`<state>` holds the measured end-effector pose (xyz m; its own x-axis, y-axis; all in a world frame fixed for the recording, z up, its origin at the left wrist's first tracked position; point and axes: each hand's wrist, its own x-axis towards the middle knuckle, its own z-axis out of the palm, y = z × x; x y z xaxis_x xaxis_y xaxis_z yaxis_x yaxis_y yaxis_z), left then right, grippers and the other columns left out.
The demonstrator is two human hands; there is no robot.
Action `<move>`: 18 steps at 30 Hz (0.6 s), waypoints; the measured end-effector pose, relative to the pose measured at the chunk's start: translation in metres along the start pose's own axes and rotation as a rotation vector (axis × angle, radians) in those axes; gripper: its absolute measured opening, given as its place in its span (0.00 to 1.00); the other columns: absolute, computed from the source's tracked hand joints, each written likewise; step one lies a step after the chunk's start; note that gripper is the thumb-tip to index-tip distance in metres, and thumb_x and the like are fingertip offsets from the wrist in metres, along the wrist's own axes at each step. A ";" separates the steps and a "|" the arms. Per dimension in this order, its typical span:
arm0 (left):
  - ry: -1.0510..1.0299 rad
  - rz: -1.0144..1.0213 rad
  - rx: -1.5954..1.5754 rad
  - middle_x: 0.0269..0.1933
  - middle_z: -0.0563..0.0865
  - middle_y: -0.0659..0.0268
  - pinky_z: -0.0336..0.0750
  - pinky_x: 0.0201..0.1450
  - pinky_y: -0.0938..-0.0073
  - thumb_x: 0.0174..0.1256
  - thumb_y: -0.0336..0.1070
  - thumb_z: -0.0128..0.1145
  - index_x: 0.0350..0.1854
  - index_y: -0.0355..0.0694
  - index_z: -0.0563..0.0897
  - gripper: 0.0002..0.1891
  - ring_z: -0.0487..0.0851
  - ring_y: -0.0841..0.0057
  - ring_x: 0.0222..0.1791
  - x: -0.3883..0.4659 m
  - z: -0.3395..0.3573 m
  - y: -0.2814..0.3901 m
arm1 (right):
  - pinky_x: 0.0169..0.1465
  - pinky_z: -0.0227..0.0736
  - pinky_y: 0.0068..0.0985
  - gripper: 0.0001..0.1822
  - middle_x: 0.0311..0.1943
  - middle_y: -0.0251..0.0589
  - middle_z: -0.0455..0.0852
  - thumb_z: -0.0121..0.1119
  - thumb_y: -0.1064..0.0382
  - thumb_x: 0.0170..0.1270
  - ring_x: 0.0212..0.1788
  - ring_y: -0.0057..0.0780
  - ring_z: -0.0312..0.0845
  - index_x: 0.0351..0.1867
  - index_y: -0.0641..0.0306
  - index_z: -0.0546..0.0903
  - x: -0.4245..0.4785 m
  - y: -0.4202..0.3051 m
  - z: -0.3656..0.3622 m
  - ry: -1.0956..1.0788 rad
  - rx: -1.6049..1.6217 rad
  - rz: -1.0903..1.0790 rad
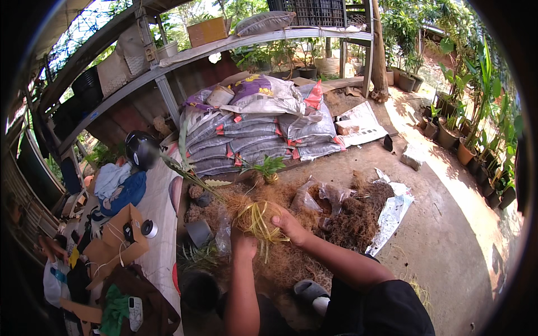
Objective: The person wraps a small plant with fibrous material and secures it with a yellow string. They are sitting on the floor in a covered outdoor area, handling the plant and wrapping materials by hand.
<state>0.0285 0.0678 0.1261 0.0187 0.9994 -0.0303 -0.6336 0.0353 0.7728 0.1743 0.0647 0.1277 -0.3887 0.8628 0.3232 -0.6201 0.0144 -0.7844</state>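
Between both hands is a ball of brown coconut fibre [257, 213], wrapped with yellow-green plastic twine [269, 234] whose loose ends hang below. A plant's long green stems [201, 182] rise from the ball and lean to the upper left. My left hand [243, 243] holds the ball from its lower left; most of its fingers are hidden behind it. My right hand [290, 224] grips the right side, thumb on top. Beyond the ball, a small leafy plant [269, 168] stands in a similar wrapped ball. Loose fibre [290, 260] covers the floor beneath the hands.
Dark root-like fibre [357, 220] lies on a plastic sheet [393, 214] at the right. Stacked filled sacks [252, 138] stand ahead. Left are a cloth-covered platform [162, 235], a cardboard box [115, 239] and a helmet [142, 150]. A dark pot [199, 290] sits near my left forearm.
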 end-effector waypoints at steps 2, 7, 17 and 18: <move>-0.042 0.036 0.148 0.55 0.82 0.62 0.79 0.55 0.69 0.69 0.39 0.59 0.63 0.39 0.75 0.22 0.83 0.71 0.53 0.009 -0.011 -0.005 | 0.61 0.71 0.29 0.40 0.58 0.40 0.77 0.66 0.42 0.62 0.58 0.28 0.74 0.67 0.65 0.67 -0.003 0.000 0.004 0.035 -0.081 -0.019; 0.191 0.455 0.328 0.50 0.80 0.63 0.76 0.53 0.70 0.70 0.36 0.56 0.55 0.38 0.73 0.15 0.80 0.75 0.49 0.030 -0.029 -0.025 | 0.61 0.70 0.27 0.35 0.56 0.39 0.78 0.64 0.48 0.66 0.57 0.26 0.74 0.67 0.65 0.67 -0.001 0.008 0.006 0.066 -0.135 -0.050; 0.081 0.545 0.685 0.57 0.82 0.56 0.76 0.53 0.68 0.76 0.39 0.45 0.60 0.35 0.75 0.18 0.81 0.67 0.54 0.023 -0.033 -0.008 | 0.59 0.71 0.26 0.32 0.54 0.39 0.79 0.67 0.54 0.64 0.55 0.25 0.75 0.64 0.66 0.69 0.003 0.004 -0.008 0.292 -0.337 -0.189; 0.013 0.495 0.465 0.58 0.81 0.56 0.76 0.56 0.67 0.77 0.44 0.42 0.62 0.35 0.74 0.21 0.80 0.67 0.57 0.015 -0.026 0.001 | 0.58 0.71 0.28 0.32 0.53 0.40 0.79 0.69 0.54 0.62 0.55 0.27 0.75 0.63 0.66 0.70 0.002 0.002 -0.010 0.269 -0.389 -0.194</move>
<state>0.0081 0.0824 0.1106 -0.1993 0.8982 0.3918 -0.1668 -0.4250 0.8897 0.1787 0.0716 0.1217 -0.0707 0.9243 0.3750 -0.3438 0.3303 -0.8790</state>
